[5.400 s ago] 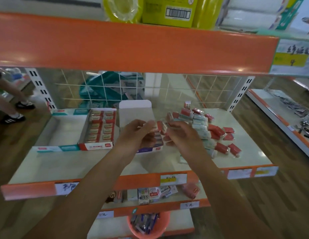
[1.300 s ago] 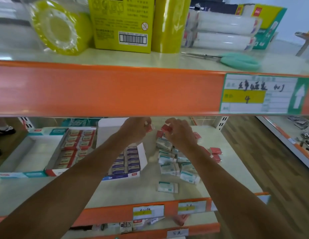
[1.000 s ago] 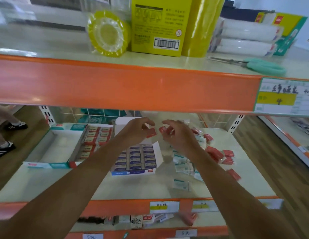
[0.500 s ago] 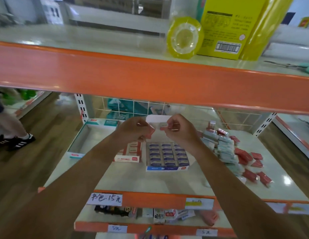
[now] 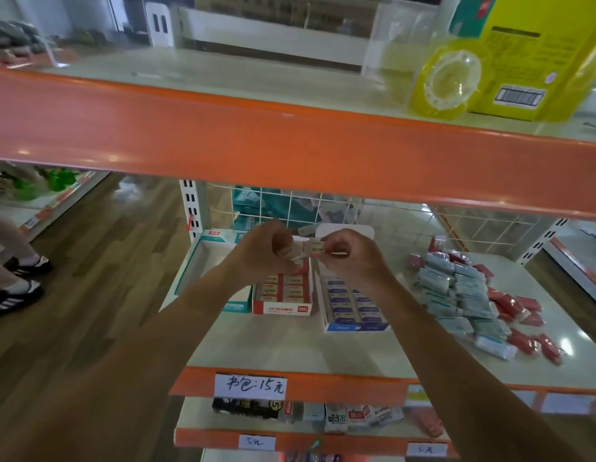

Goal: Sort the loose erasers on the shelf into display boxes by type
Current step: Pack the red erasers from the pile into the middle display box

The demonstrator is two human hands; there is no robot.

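Observation:
My left hand (image 5: 268, 250) and my right hand (image 5: 348, 256) are raised together above the display boxes. Each pinches a small red-and-white eraser (image 5: 314, 249) between thumb and fingertips. Below them stands a red display box (image 5: 283, 308) with rows of red-labelled erasers. To its right a blue display box (image 5: 356, 326) holds blue-labelled erasers. A teal display box (image 5: 198, 261) on the left looks mostly hollow. A loose pile of teal erasers (image 5: 456, 295) and red erasers (image 5: 519, 308) lies on the shelf at the right.
An orange shelf edge (image 5: 290, 145) hangs just above my hands. On the upper shelf stand a yellow tape roll (image 5: 446, 83) and a yellow box (image 5: 529, 61). A wire grid (image 5: 323, 208) backs the shelf. A person's legs (image 5: 16, 271) stand at the left.
The view has swung left and the boxes now sit lower centre. My hands stayed together above the red box, each still pinching a small eraser.

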